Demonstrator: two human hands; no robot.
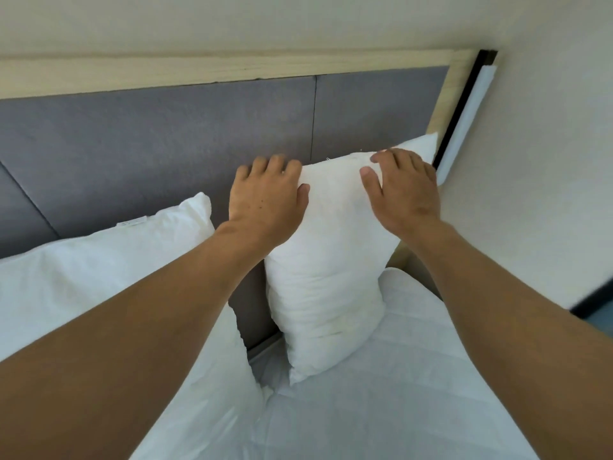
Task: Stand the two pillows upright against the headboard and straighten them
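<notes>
A white pillow [326, 273] stands upright on its narrow end against the grey padded headboard [149, 151], near the bed's right side. My left hand [268, 197] grips its top left corner, thumb in front and fingers behind. My right hand [401, 190] lies over its top right part, thumb in front, fingers curled over the top edge. A second white pillow [93, 277] leans against the headboard to the left, partly hidden by my left forearm.
The white quilted mattress [398, 393] fills the foreground. A pale wooden frame [215, 71] borders the headboard. The beige wall [530, 161] stands close on the right, with a black and white strip [464, 117] beside the frame.
</notes>
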